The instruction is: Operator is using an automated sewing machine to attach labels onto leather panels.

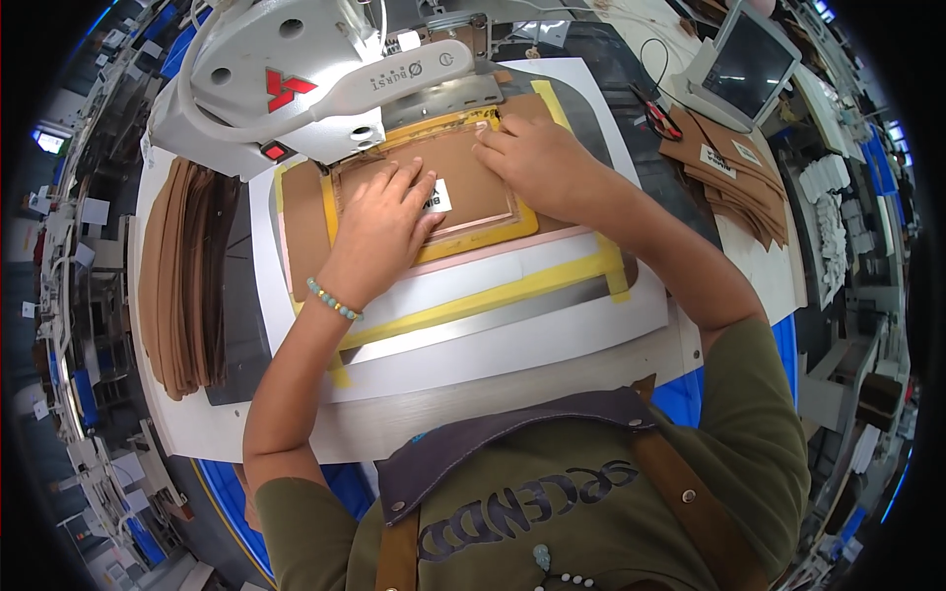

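A brown fabric piece [463,177] lies under a yellow rectangular frame [483,236] beside the sewing machine head [258,74]. Flat on the fabric rests my left hand [379,222], fingers stretched out and slightly spread, beside a small white label [440,195]. My right hand [552,167] is at the frame's far right corner, its fingers bent and pressed together at the edge. What the right fingertips grip, if anything, is hidden. White sheeting with yellow tape [473,303] surrounds the frame.
Folded brown fabric pieces [177,286] are stacked at the left. More labelled brown pieces [724,182] lie at the right, near red-handled snips [660,122] and a tilted screen [746,64]. A long white lamp-like bar [414,79] crosses in front of the machine.
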`<state>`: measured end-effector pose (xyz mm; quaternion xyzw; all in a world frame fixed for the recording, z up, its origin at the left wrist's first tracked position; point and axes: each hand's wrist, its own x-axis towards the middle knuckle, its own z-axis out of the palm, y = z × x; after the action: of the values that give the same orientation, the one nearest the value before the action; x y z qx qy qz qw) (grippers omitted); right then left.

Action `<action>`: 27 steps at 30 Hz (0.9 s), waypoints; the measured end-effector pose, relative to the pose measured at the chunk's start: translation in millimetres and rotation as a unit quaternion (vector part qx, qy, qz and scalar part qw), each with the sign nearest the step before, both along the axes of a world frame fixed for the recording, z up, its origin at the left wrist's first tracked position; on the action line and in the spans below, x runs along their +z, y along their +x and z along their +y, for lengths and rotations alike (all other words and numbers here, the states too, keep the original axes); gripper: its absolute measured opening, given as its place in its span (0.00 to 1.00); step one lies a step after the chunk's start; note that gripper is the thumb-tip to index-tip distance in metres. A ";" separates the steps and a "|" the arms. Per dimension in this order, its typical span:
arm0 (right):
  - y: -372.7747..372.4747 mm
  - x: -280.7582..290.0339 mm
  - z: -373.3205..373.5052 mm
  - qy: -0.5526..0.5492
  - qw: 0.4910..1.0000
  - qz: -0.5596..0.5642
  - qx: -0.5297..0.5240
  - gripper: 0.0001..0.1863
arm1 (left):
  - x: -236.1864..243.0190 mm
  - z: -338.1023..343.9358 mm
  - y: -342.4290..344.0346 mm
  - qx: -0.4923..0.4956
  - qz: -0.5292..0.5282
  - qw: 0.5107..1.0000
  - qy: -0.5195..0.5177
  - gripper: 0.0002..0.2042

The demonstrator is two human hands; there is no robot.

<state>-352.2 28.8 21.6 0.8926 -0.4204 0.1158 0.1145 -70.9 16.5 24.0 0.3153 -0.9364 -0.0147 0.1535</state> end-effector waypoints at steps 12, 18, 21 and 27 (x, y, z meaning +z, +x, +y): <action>32.3 -5.6 -11.4 -0.043 0.998 -0.011 0.042 0.14 | -3.7 -0.5 5.5 -0.004 0.008 1.000 0.012 0.23; 43.8 0.6 -14.3 -0.014 0.997 -0.018 0.074 0.21 | -4.6 -3.5 13.4 -0.006 0.026 1.000 0.008 0.22; 36.5 8.1 -7.8 0.040 0.995 -0.023 0.086 0.22 | -6.8 -4.6 17.7 -0.008 0.044 0.999 0.002 0.21; 2.7 25.7 17.9 0.071 0.992 -0.063 0.087 0.16 | -5.5 -8.8 27.2 0.000 0.062 0.998 0.004 0.19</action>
<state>-349.5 46.8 47.3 0.9225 -0.3551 0.1510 0.0133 -43.6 7.7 18.5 0.3143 -0.9250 -0.0375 0.2100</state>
